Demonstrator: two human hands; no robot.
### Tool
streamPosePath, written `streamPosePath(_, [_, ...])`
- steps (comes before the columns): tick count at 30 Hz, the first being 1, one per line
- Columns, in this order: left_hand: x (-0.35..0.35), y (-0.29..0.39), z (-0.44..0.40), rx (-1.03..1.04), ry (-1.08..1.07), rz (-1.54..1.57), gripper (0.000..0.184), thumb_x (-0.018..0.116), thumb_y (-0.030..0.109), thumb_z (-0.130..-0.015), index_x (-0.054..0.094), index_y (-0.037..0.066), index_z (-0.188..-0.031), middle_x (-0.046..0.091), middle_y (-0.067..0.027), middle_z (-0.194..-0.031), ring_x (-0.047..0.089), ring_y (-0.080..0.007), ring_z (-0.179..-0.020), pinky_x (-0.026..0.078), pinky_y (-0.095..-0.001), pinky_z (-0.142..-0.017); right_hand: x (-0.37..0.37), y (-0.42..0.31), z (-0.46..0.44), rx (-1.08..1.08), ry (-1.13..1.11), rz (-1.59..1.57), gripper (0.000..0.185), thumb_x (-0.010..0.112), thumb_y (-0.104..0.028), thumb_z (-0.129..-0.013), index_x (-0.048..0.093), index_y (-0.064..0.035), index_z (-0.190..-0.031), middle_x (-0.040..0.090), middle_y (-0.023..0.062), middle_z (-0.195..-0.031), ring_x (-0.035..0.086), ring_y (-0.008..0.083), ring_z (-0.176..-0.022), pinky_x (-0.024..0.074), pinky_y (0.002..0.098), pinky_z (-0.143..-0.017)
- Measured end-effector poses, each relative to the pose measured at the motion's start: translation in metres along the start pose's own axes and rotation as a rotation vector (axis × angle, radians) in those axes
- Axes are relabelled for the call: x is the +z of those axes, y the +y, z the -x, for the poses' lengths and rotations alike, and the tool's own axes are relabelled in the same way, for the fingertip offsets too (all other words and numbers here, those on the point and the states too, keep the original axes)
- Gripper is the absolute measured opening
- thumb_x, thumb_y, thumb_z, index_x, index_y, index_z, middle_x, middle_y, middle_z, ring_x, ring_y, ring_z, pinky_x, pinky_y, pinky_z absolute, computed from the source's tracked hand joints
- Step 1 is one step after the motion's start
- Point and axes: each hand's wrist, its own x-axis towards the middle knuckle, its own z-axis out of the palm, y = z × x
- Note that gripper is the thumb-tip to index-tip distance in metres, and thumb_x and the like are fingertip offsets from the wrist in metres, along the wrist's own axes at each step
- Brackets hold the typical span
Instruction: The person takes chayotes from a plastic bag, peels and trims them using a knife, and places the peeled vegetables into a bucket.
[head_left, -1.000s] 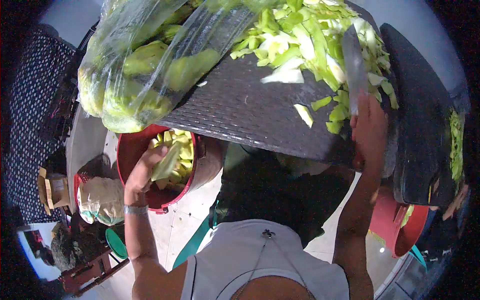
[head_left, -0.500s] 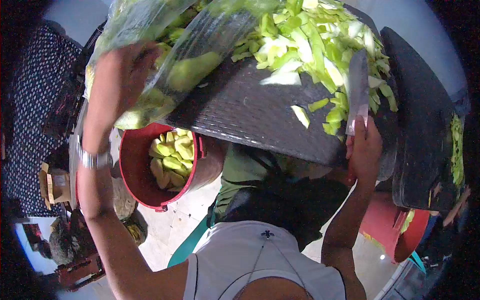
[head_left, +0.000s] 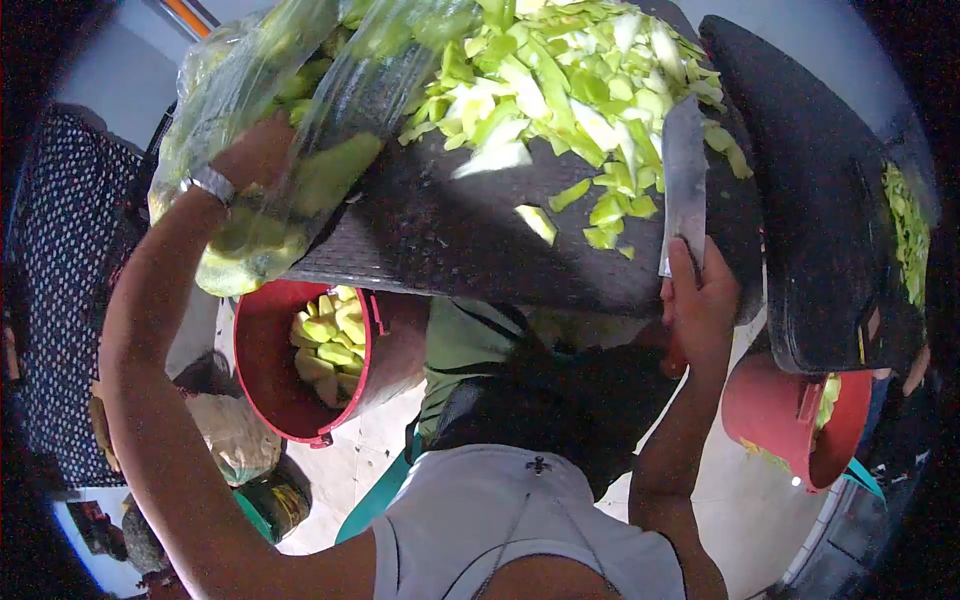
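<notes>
My right hand (head_left: 703,310) is wrapped around the handle of a knife (head_left: 684,180). Its broad blade points away from me, over the right part of a dark, ridged tabletop (head_left: 430,225). Beyond and left of the blade spreads a heap of sliced pale green fruit (head_left: 570,85), with a few loose pieces on the near side. My left hand (head_left: 255,155), a metal watch at its wrist, reaches into a clear plastic bag (head_left: 345,85) at the table's left end. Whole pale green fruits (head_left: 245,255) fill the bag. My left fingers are hidden among the fruit and plastic.
Below the table's left edge stands a red bucket (head_left: 247,365) with several peeled, pale pieces inside. Another red bucket (head_left: 765,405) is at the right, under a second dark table (head_left: 800,200) bearing green shreds (head_left: 905,235). Part of another person's hand (head_left: 916,370) shows there. A sack (head_left: 235,435) sits lower left.
My left hand has pushed farther into the bag, its wrist now at the plastic. The view has shifted, so the table and heap appear farther left. My right hand keeps hold of the knife.
</notes>
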Motion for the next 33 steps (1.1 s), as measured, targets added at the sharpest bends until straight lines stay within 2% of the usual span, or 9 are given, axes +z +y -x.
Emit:
streamPosePath(4, [-0.049,0.058,-0.008,-0.395,-0.111,0.09,0.041,0.075,0.017,-0.075,0.062,-0.001,-0.109,0.071,-0.0204,-0.092,0.072,-0.0393,-0.084,0.057,-0.0486,-0.072,0.001,0.004,0.003,-0.067,-0.005,-0.04,0.024,0.059,-0.03,-0.104,0.063,-0.0066,-0.101,0.053,-0.0023,-0.064,0.046,0.0051,-0.048,0.0364,0.0239,-0.044])
streamPosePath(9, [-0.141,0.021,-0.038,-0.185,0.45,0.461,0.046,0.071,0.028,-0.087,0.058,-0.002,-0.12,0.07,-0.016,-0.108,0.069,-0.0317,-0.103,0.056,-0.0456,-0.09,0.011,-0.016,0.002,-0.015,-0.032,-0.206,0.026,0.062,-0.032,-0.101,0.063,-0.0063,-0.1,0.057,0.0012,-0.067,0.054,0.0112,-0.055,0.0446,0.0303,-0.051])
streamPosePath(11, [-0.202,0.054,-0.064,-0.452,0.439,0.955,0.042,0.069,0.034,-0.093,0.061,0.003,-0.12,0.07,-0.012,-0.109,0.066,-0.0304,-0.1,0.055,-0.0446,-0.087,0.022,-0.031,0.002,0.027,-0.113,-0.41,0.025,0.064,-0.032,-0.1,0.064,-0.0076,-0.103,0.055,-0.0001,-0.065,0.052,0.0086,-0.052,0.0441,0.0278,-0.048])
streamPosePath(13, [-0.251,0.124,-0.084,-0.609,0.643,1.447,0.032,0.067,0.034,-0.09,0.068,0.004,-0.102,0.071,-0.0081,-0.084,0.067,-0.0263,-0.07,0.056,-0.0409,-0.067,0.044,-0.049,0.001,0.076,-0.212,-0.639,0.027,0.066,-0.033,-0.098,0.064,-0.0083,-0.11,0.053,-0.0017,-0.065,0.05,0.0066,-0.05,0.0437,0.0257,-0.047])
streamPosePath(17, [-0.205,0.229,-0.152,-0.402,0.784,2.533,0.036,0.072,0.03,-0.093,0.063,0.005,-0.118,0.071,-0.0107,-0.115,0.069,-0.028,-0.107,0.057,-0.0435,-0.094,0.091,-0.065,-0.016,0.054,-0.438,-1.074,0.046,0.071,-0.038,-0.096,0.062,-0.0086,-0.13,0.05,-0.0044,-0.07,0.044,0.0064,-0.048,0.0412,0.0246,-0.046])
streamPosePath(21, [-0.178,0.333,-0.163,-0.44,0.623,3.009,0.03,0.07,0.024,-0.094,0.061,0.006,-0.117,0.069,-0.0125,-0.113,0.069,-0.0285,-0.104,0.057,-0.0441,-0.093,0.092,-0.054,-0.02,0.105,-0.252,-1.018,0.03,0.068,-0.04,-0.098,0.056,-0.0128,-0.102,0.047,-0.0042,-0.068,0.044,0.0062,-0.051,0.0407,0.0249,-0.049])
streamPosePath(25, [-0.181,0.354,-0.136,-0.457,0.393,2.674,0.046,0.077,0.002,-0.083,0.051,-0.002,-0.121,0.066,-0.0183,-0.113,0.068,-0.0291,-0.107,0.059,-0.0414,-0.09,0.063,-0.035,-0.022,0.103,-0.132,-0.917,0.035,0.073,-0.039,-0.094,0.052,-0.0121,-0.088,0.048,-0.0037,-0.063,0.045,0.0077,-0.046,0.042,0.0269,-0.044])
streamPosePath(28, [-0.18,0.365,-0.127,-0.179,0.184,2.156,0.066,0.085,0.007,-0.076,0.05,-0.002,-0.131,0.067,-0.0164,-0.116,0.068,-0.0234,-0.105,0.057,-0.0372,-0.09,0.055,-0.04,-0.023,0.03,-0.089,-0.706,0.034,0.073,-0.039,-0.094,0.062,-0.0069,-0.099,0.049,-0.0031,-0.062,0.044,0.0087,-0.043,0.0411,0.0273,-0.043])
streamPosePath(33, [-0.17,0.355,-0.121,0.019,-0.076,2.608,0.056,0.072,0.026,-0.094,0.051,-0.001,-0.138,0.067,-0.0147,-0.124,0.068,-0.0255,-0.109,0.056,-0.0396,-0.093,0.05,-0.045,-0.027,-0.051,-0.165,-0.558,0.049,0.06,-0.048,-0.1,0.068,-0.0048,-0.121,0.047,-0.0026,-0.057,0.046,0.0086,-0.044,0.0392,0.026,-0.043])
